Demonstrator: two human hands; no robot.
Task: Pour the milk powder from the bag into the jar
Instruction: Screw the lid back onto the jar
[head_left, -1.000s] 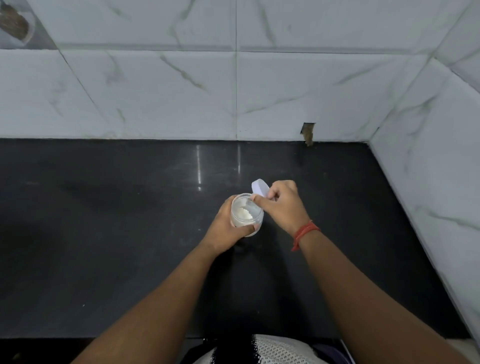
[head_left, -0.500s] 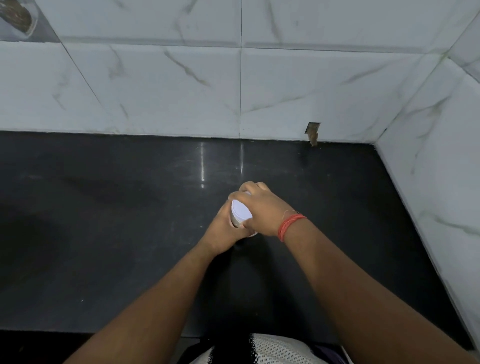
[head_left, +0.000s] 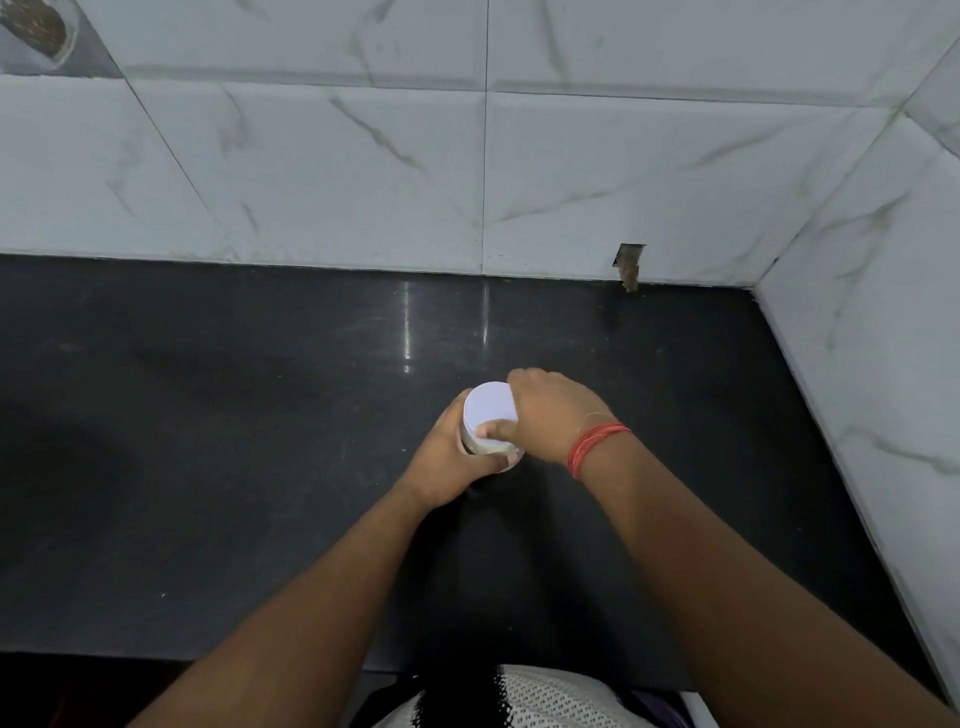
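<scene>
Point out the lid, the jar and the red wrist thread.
lid (head_left: 488, 408), head view, middle of its white top.
jar (head_left: 480, 445), head view, clear wall just under the lid.
red wrist thread (head_left: 595, 444), head view, the band across the right wrist.

One jar (head_left: 487, 451) stands on the one black worktop (head_left: 208, 441), near the middle. One white lid (head_left: 489, 408) sits on top of the jar. Two hands are in view: the left hand (head_left: 445, 457) and the right hand (head_left: 550, 415). One red thread band (head_left: 595, 447) circles the right wrist.
</scene>
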